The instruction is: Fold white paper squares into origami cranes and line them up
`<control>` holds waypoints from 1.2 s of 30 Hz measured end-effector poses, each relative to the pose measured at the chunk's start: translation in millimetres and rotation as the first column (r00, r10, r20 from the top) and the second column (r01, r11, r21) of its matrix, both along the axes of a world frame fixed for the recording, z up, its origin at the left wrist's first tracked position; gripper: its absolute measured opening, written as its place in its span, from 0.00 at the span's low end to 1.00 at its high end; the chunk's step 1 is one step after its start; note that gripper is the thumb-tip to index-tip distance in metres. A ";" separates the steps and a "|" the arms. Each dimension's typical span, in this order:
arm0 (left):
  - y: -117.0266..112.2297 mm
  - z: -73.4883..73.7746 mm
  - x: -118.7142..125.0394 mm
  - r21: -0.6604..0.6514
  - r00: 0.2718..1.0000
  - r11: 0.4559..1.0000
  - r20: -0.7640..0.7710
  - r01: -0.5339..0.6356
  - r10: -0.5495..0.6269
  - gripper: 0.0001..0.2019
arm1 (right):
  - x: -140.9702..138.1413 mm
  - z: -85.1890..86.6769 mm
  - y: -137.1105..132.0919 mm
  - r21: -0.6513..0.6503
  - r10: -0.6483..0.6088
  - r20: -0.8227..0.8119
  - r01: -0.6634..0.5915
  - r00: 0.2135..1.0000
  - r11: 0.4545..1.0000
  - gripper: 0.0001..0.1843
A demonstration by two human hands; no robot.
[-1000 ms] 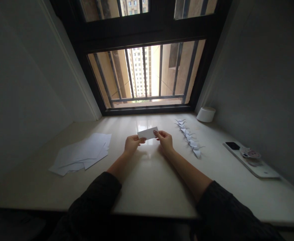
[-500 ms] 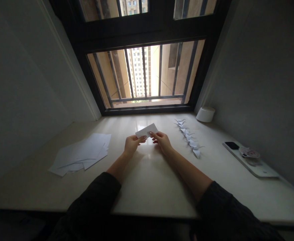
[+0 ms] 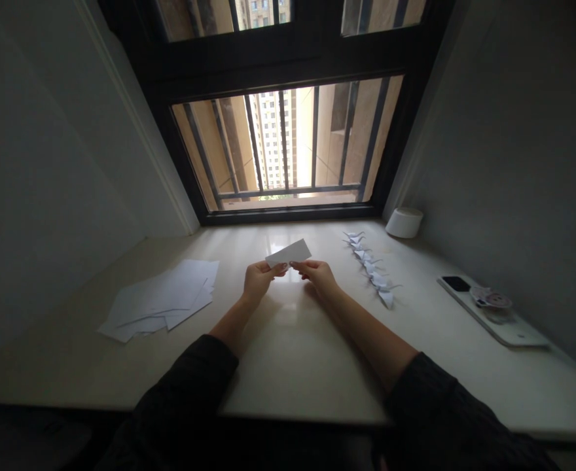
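Note:
A folded piece of white paper [image 3: 290, 252], roughly rectangular and tilted up to the right, is held above the sill in front of the window. My left hand [image 3: 259, 280] pinches its lower left part between thumb and fingers. At its lower edge, close to the left thumb, my right hand [image 3: 317, 273] grips it too, with the thumb tip near the middle. The fingers behind the paper are partly hidden. To the right of my hands stands a row of several small folded paper cranes [image 3: 369, 265].
Loose white paper sheets [image 3: 163, 297] lie in a pile on the left of the pale sill [image 3: 298, 379]. On the right are a phone [image 3: 494, 314] with a round grip on its back and a white rounded object [image 3: 404, 223] by the wall. A dark-framed window [image 3: 288, 214] closes off the back.
My right thumb has shifted slightly left and down along the paper's lower edge, toward the left thumb. The paper stays in both hands at nearly the same spot.

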State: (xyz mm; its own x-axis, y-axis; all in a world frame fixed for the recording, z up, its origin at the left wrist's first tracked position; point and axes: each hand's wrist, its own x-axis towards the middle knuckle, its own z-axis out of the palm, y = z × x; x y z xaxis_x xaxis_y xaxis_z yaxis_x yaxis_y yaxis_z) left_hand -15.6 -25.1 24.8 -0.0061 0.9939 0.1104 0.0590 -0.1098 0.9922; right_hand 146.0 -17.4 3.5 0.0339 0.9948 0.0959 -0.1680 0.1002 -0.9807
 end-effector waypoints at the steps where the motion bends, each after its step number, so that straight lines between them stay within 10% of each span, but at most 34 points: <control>1: 0.5 0.3 -0.5 0.003 1.000 1.000 -0.002 -0.011 0.011 0.19 | 2.9 -0.2 2.1 -0.009 -0.014 -0.005 0.014 1.000 1.000 0.18; 18: 5.6 -4.2 -5.7 -0.014 0.998 0.998 -0.036 -0.059 0.059 0.21 | 21.0 -5.6 13.6 0.178 -0.155 0.284 0.107 0.946 0.978 0.19; 29: 11.3 -8.8 -10.1 -0.006 0.990 0.991 -0.019 -0.137 0.137 0.22 | 20.4 1.6 7.8 0.085 0.047 0.186 -0.064 0.981 0.994 0.17; 36: 9.8 -12.6 -13.5 0.219 0.932 0.952 -0.247 -0.214 0.266 0.15 | 15.2 -12.7 12.9 0.227 -0.073 0.428 -0.029 0.901 0.973 0.18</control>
State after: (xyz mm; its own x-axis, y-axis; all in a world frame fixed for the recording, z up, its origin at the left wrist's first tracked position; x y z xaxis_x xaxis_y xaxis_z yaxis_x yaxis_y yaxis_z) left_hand -29.1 -15.3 12.2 -0.1857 0.9280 0.3229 0.3693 -0.2386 0.8982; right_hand 161.2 -4.5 -9.2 -0.0394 0.9452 0.3242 0.2705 0.3224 -0.9072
